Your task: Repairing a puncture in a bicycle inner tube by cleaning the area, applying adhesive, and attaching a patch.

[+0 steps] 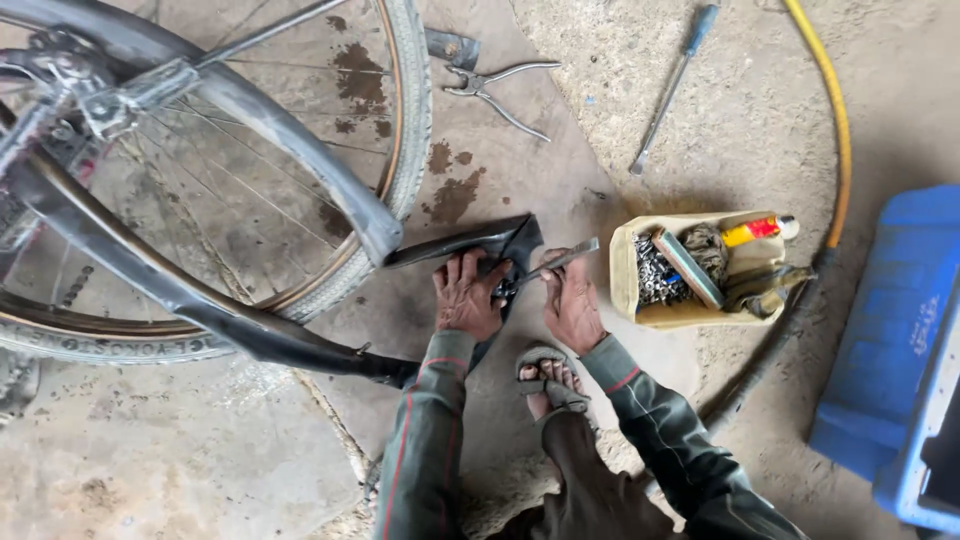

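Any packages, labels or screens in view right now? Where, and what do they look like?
Small tube: lying across the open tan box's top right corner, yellow and red with a white cap.
Blue crate: right edge, faint pale marking on its side.
Bicycle tyre: left, raised lettering on the sidewall.
No screens.

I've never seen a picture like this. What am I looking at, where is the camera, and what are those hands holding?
No machine here: a person's two bare hands, filmed by one camera worn on the head, looking down. The left hand presses a black rubber inner tube flat on the concrete floor. The right hand holds a flat metal tool against it. A sandalled foot shows below. On the left is a bicycle wheel. Lying around: pliers, a screwdriver, a yellow hose, a tan box of small parts and a blue crate.
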